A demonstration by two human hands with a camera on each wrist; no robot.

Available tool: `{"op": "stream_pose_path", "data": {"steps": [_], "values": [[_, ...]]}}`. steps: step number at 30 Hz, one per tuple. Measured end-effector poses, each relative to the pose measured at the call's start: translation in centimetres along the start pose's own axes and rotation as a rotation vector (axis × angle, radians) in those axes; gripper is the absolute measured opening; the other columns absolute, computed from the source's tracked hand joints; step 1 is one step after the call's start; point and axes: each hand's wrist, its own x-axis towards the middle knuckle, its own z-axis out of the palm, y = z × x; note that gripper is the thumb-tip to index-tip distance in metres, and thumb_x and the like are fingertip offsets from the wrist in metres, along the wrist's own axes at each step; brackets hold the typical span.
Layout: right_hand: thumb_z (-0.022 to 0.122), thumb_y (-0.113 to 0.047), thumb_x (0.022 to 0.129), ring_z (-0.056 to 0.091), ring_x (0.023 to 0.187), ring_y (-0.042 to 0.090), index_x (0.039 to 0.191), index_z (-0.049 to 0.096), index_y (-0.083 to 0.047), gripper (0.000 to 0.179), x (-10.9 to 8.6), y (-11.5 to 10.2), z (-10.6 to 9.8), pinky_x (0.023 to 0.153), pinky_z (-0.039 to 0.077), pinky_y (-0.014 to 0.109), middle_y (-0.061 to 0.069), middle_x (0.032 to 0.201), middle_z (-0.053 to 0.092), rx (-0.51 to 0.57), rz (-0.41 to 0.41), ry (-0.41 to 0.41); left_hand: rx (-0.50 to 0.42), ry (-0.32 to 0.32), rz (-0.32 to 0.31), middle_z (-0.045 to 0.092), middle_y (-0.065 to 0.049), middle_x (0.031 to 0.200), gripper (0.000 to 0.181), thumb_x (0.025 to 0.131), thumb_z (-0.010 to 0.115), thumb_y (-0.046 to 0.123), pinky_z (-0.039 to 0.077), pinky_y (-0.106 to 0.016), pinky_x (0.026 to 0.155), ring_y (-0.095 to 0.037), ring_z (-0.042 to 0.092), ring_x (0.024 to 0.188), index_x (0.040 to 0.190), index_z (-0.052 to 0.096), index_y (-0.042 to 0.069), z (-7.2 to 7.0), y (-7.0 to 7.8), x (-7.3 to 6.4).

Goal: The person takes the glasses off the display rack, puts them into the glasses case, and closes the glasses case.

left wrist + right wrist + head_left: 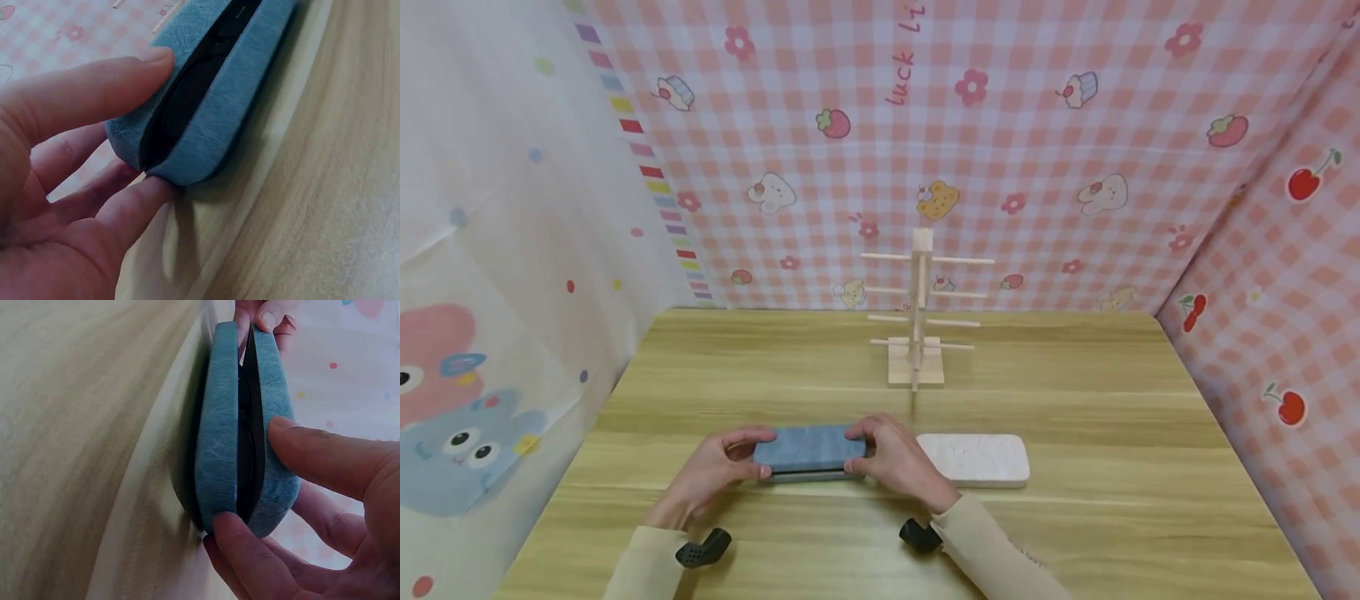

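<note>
A blue glasses case (809, 447) lies at the front middle of the table, its lid slightly raised along the near side. My left hand (711, 471) grips its left end, with the thumb on the lid in the left wrist view. At the other end my right hand (897, 461) holds the case, thumb on the lid (275, 387) and a finger against the lower shell (215, 434). Through the narrow gap, dark glasses (187, 94) show in part; the rest of them is hidden by the lid.
A white oblong case (977, 458) lies just right of my right hand. Behind, a wooden stand (919, 308) with several thin pegs sticks up from a square base. Patterned cloth (1037, 150) hangs behind and beside the wooden table (1097, 400).
</note>
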Motion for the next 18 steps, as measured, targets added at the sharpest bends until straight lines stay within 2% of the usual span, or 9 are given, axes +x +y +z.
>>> {"op": "stream_pose_path", "data": {"steps": [5,12,16,18], "values": [[0.088,-0.02,0.084,0.06,0.111,0.022,0.116,0.075,-0.011,0.036,0.0,-0.1,0.7,0.095,0.053,0.037,0.006,0.123,0.066,-0.045,-0.034,0.013,-0.001,0.012,0.046,0.047,-0.031,0.149,0.055,0.077,0.083,-0.009,0.044,-0.015,0.103,-0.04,0.046,0.138,0.127,0.063,-0.016,0.0,-0.2,-0.3],[0.09,-0.017,0.082,0.061,0.111,0.026,0.113,0.072,-0.009,0.037,0.0,-0.4,1.8,0.095,0.054,0.039,0.009,0.124,0.06,-0.121,-0.065,0.02,-0.009,0.005,0.015,0.037,-0.028,0.155,0.054,0.076,0.077,-0.014,0.042,-0.015,0.105,-0.042,0.035,0.145,0.128,0.062,-0.014,0.4,-0.4,-0.7],[0.09,-0.02,0.082,0.061,0.109,0.023,0.115,0.069,-0.011,0.041,-0.1,-0.7,2.1,0.092,0.055,0.035,0.006,0.126,0.056,-0.135,-0.054,0.004,0.056,0.028,0.048,0.035,-0.03,0.154,0.054,0.074,0.071,-0.019,0.04,-0.012,0.104,-0.044,0.036,0.144,0.127,0.061,-0.014,1.0,-0.1,-1.0],[0.088,-0.025,0.085,0.06,0.113,0.023,0.119,0.068,-0.011,0.042,-0.3,-0.9,2.0,0.094,0.054,0.037,0.007,0.131,0.055,-0.139,-0.052,-0.021,0.118,0.063,0.06,0.035,-0.03,0.155,0.053,0.075,0.07,-0.018,0.04,-0.021,0.11,-0.045,0.036,0.144,0.127,0.061,-0.013,1.5,0.2,-1.2]]}}
